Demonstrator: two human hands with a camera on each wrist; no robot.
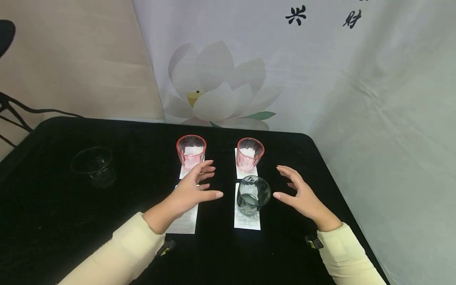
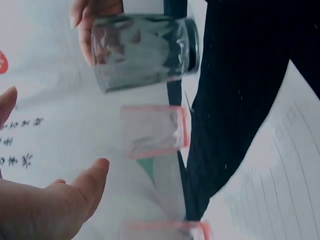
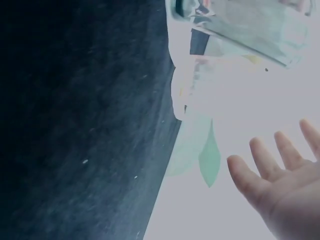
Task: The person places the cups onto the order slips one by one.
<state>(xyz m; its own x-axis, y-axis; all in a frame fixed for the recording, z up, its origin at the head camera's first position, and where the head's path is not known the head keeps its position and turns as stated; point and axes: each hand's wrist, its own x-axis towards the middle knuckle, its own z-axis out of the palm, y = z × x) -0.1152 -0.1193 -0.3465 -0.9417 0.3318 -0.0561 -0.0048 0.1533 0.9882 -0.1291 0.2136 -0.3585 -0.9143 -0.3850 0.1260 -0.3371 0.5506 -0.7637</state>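
A grey-green glass (image 1: 253, 196) stands upright on a lined paper slip (image 1: 247, 225), between the two hands. My right hand (image 1: 301, 198) hovers just right of it, fingers relaxed and holding nothing. To the left, my left hand (image 1: 190, 192) is above another paper slip (image 1: 183, 225), its fingers loosely spread and the palm bare. Two pink-rimmed glasses stand farther back on slips: the left one (image 1: 191, 152) just beyond my left fingertips, the right one (image 1: 250, 154) behind the grey-green glass. In the left wrist view the grey-green glass (image 2: 142, 50) appears beyond my thumb.
A clear glass bowl or cup (image 1: 101, 168) stands at the left on the black-covered table (image 1: 53, 221). A white cloth with a printed lotus (image 1: 221, 95) hangs behind the table's far edge and along its right side. Black cable and metal legs (image 1: 16, 114) show at far left.
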